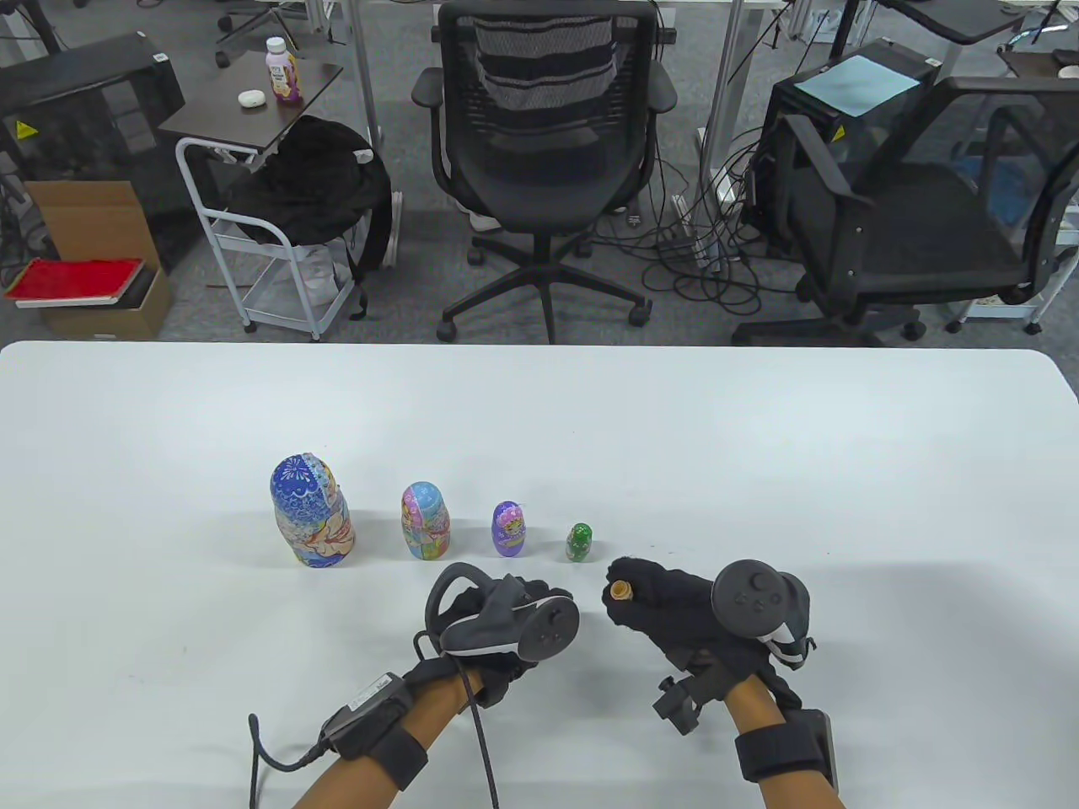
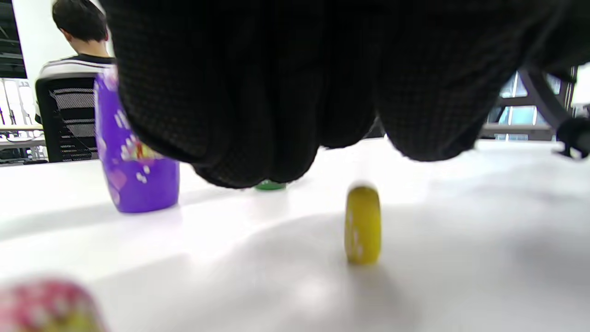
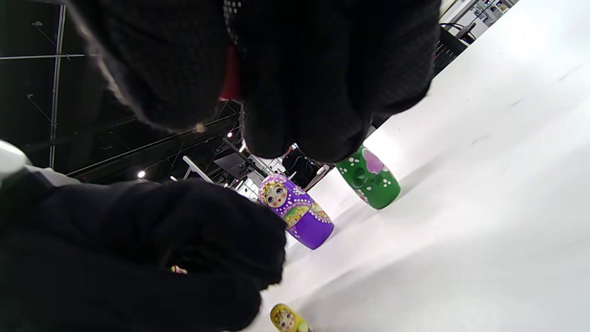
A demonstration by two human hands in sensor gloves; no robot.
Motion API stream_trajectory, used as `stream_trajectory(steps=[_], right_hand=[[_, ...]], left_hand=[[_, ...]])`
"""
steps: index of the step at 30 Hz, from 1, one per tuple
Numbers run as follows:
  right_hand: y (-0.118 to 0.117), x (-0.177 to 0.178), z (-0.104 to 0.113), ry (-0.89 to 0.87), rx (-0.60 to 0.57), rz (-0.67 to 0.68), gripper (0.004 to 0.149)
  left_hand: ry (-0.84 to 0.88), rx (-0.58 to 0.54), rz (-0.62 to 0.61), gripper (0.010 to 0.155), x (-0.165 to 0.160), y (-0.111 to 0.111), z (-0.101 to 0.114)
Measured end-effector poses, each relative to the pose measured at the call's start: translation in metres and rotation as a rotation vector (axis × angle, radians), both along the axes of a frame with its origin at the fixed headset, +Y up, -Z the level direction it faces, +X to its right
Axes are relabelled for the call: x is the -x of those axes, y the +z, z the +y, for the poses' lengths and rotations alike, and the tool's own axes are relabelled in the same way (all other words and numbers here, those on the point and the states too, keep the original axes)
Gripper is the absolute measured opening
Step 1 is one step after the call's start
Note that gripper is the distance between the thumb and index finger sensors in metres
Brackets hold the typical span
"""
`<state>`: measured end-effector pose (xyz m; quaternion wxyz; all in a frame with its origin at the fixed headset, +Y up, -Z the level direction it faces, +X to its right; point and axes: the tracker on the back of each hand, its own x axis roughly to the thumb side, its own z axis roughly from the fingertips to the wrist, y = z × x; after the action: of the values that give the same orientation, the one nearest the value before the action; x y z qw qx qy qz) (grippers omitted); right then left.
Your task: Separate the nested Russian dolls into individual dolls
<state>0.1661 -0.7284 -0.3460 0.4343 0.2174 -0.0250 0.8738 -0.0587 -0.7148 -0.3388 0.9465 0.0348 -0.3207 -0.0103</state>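
Four dolls stand in a row by size: a large blue doll [image 1: 312, 512], a pink and blue doll [image 1: 425, 521], a purple doll [image 1: 509, 529] [image 3: 297, 212] and a small green doll [image 1: 578, 542] [image 3: 368, 177]. My right hand [image 1: 666, 602] grips a red doll half [image 1: 621, 588] [image 3: 229, 78], hollow end outward. A tiny yellow doll [image 2: 362, 224] [image 3: 286, 318] stands free on the table between my hands. My left hand [image 1: 506, 619] hovers with curled fingers [image 2: 258, 115] just above the table. A blurred red dotted piece [image 2: 46, 304] sits under it; whether the hand holds it is unclear.
The white table [image 1: 759, 455] spreads wide behind and beside the dolls. Office chairs [image 1: 548, 135], a cart and cables stand on the floor beyond its far edge.
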Motion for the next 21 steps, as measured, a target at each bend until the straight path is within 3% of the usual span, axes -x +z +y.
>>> stream_trajectory(steps=[4, 7, 13, 17, 21], right_hand=[[0.000, 0.002, 0.000, -0.006, 0.001, 0.007, 0.061], [0.000, 0.004, -0.002, -0.009, 0.008, 0.017, 0.061], [0.002, 0.010, -0.004, 0.004, 0.012, 0.039, 0.061], [0.002, 0.012, -0.005, 0.009, 0.014, 0.050, 0.061], [0.003, 0.014, -0.005, 0.013, 0.016, 0.058, 0.061]], left_hand=[[-0.029, -0.069, 0.030, 0.051, 0.018, 0.006, 0.016], [-0.175, -0.096, 0.072, 0.056, 0.037, 0.006, 0.010], [-0.150, 0.055, 0.093, 0.067, 0.057, 0.010, -0.017], [-0.147, 0.040, 0.071, 0.048, 0.056, 0.013, -0.028], [-0.100, 0.011, 0.060, 0.046, 0.054, 0.013, -0.024]])
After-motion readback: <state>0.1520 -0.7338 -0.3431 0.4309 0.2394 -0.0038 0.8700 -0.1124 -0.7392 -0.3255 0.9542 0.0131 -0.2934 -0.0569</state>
